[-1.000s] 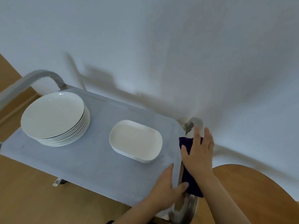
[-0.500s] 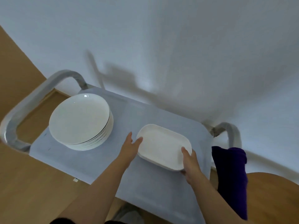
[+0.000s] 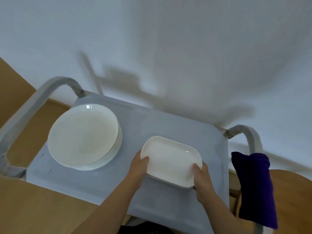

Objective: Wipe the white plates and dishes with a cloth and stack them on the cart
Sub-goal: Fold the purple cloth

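Rectangular dish (image 3: 171, 160) gripped by both hands; plate stack (image 3: 83, 135) left, cloth (image 3: 253, 188) right.

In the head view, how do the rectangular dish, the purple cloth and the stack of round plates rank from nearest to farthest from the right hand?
1. rectangular dish: gripped by the right hand at its right end.
2. purple cloth: draped over the cart handle, just to the right.
3. stack of round plates: at the left end of the cart top, beyond the dish.
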A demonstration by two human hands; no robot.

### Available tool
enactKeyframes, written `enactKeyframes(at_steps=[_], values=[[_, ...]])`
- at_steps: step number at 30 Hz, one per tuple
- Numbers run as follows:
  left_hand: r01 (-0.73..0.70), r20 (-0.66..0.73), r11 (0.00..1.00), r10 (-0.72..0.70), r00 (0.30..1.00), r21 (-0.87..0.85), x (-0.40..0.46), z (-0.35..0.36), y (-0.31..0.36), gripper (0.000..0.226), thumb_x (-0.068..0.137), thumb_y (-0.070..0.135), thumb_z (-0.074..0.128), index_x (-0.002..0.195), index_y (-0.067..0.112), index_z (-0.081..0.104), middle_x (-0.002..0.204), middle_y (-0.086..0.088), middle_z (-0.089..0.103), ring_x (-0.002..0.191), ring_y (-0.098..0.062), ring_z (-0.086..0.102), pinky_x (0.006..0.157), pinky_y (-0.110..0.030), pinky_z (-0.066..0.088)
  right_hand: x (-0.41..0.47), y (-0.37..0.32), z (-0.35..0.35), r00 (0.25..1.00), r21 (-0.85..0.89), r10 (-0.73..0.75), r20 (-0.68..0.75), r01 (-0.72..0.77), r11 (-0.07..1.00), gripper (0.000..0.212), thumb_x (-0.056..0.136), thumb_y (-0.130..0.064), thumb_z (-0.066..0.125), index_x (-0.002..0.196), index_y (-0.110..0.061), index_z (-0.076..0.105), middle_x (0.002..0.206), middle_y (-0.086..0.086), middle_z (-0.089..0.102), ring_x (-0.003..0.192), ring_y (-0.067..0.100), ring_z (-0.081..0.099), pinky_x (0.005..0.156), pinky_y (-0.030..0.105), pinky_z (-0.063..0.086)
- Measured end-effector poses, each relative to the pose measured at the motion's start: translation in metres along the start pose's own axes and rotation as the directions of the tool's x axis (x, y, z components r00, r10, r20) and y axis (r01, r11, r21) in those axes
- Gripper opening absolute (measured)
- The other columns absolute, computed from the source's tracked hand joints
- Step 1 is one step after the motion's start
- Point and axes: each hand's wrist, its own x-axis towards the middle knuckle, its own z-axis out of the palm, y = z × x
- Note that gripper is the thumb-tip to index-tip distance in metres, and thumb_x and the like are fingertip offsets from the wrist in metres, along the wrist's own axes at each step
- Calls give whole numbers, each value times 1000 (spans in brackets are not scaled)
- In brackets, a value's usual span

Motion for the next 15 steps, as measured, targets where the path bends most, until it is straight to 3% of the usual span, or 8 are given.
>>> enactKeyframes(at_steps=[4,6,8,10,12,15], values=[[8,54,1000,-8,998,-14,-6,-5,3,38,96,15,49,134,13,48,124,-7,57,105,-22,56,87,-32,43,-5,1,0,1000,-7,-1,-11,1,1000,39,100,-23,37,139,-17,34,132,10,47,111,29,47,98,49,42],[14,87,999,-12,996,-30,-10,-5,7,44,95,23,52,137,12,45,133,-9,54,114,-24,55,96,-35,44,-8,-2,0,999,-64,-27,-27,25,998,43,99,-25,41,140,-14,34,135,13,45,117,32,46,100,49,39],[30,73,999,-27,997,-46,-16,-8,8,59,94,30,54,145,11,33,148,-9,39,130,-26,43,109,-38,34,-15,-8,1,989,-243,-125,-81,102,965,51,96,-27,47,142,-9,32,140,17,40,126,36,38,106,50,32],[39,-20,995,-41,999,-93,-26,-18,2,68,93,35,54,149,11,24,153,-7,27,137,-23,32,109,-37,27,-30,-17,7,937,-425,-337,-91,269,864,57,94,-24,52,143,-5,30,145,19,33,134,35,28,112,48,21],[-5,-144,979,-24,989,-203,-37,-35,-12,66,93,38,52,148,13,26,153,-5,27,134,-21,33,106,-36,28,-49,-27,21,864,-407,-503,-10,456,792,52,93,-20,53,139,-6,35,143,15,35,133,30,30,111,42,22],[-59,-262,930,-41,964,-362,-53,-69,-26,80,89,49,49,152,22,8,157,-4,17,142,-26,22,112,-43,22,-80,-41,55,842,-216,-499,206,536,816,30,94,-22,52,125,-20,48,127,0,50,114,16,48,94,26,34]])
